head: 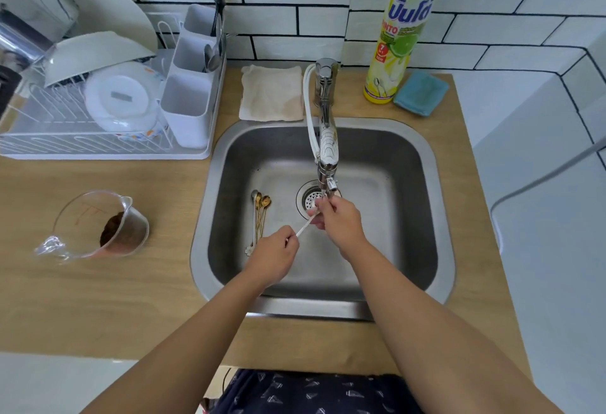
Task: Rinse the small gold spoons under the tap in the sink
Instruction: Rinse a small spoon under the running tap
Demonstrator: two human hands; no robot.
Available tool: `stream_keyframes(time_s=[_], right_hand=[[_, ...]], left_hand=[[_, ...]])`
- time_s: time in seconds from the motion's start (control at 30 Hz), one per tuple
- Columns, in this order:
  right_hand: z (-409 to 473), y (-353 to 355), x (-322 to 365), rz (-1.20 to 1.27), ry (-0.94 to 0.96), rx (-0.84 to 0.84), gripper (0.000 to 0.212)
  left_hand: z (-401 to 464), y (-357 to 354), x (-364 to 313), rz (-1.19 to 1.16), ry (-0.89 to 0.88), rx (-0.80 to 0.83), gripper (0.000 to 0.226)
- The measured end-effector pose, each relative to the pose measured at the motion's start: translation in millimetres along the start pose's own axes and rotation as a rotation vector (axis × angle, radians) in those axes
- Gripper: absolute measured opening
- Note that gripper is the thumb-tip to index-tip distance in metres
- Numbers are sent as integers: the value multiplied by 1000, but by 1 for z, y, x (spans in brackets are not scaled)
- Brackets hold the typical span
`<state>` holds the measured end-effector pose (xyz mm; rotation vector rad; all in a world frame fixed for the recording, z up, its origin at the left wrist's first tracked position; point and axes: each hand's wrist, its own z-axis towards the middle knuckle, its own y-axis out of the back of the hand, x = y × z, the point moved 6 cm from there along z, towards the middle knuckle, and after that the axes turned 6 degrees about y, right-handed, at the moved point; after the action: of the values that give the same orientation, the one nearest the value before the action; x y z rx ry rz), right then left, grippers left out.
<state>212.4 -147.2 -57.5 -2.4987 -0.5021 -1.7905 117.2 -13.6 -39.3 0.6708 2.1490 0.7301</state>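
- Hands meet over the drain: left hand (pixel 273 251) pinches the tail of a thin, pale-looking metal spoon (pixel 305 226), fingers curled tight on the handle.
- Right hand (pixel 339 221) closes its fingers round the bowl end, right under the chrome tap spout (pixel 329 185); the bowl itself is hidden behind the fingers, and I cannot tell whether water is running.
- Best way through this step, I reckon: keep the bowl directly below the spout, rub with the right fingertips, and roll the handle with the left so both faces get wet.
- Hold it low over the round perforated drain strainer (pixel 306 199) to keep splash inside the stainless steel sink (pixel 433 217).
- Waiting their turn: a bunch of small gold spoons (pixel 260 213) lies on the basin floor, just left of the drain, bowls toward the wall, some dark residue on one.
- Further out, a white dish rack (pixel 98 148) stands left of the basin, a likely landing spot.
- On the wooden counter, a clear measuring jug with brown powder (pixel 105 226) sits well apart.
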Motion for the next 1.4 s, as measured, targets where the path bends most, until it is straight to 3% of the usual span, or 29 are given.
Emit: stream_keyframes(time_s=[0.1,0.23,0.33,0.43,0.53,0.67,0.73,0.87,0.97,1.07,1.13,1.27,1.4], right_hand=[[-3,-5,1,17,-8,35,12],[-4,-3,-3,119,-46,1,20],[-5,-6,-4,70,-36,45,8],[-2,-2,-4,96,-38,-17,19],[-1,-7,-1,0,-26,63,9],[2,-5,-1,63,-29,25,19],[1,-10,-1,-35,-16,94,15],[4,-3,-4,-4,-2,8,14],[2,-7,-5,-29,-3,100,9],[2,-2,-12,250,-149,47,17],[-1,-4,-16,409,-233,138,18],[-7,-8,-22,521,-219,230,17],[-4,-8,-23,468,-186,249,39]], left_hand=[[2,0,1,11,-9,-13,24],[3,0,0,21,-26,-13,24],[4,-1,1,21,-26,-17,24],[4,-2,-1,43,-42,-13,24],[6,-2,0,48,-33,-16,23],[5,0,1,43,-52,-23,24],[6,2,2,36,-46,-30,24],[5,3,2,37,-48,-12,24],[3,4,2,42,-29,9,24],[1,0,8,-84,60,103,28],[-1,-4,15,-281,182,222,34],[-2,-7,15,-472,268,420,49],[4,-6,13,-461,255,460,52]])
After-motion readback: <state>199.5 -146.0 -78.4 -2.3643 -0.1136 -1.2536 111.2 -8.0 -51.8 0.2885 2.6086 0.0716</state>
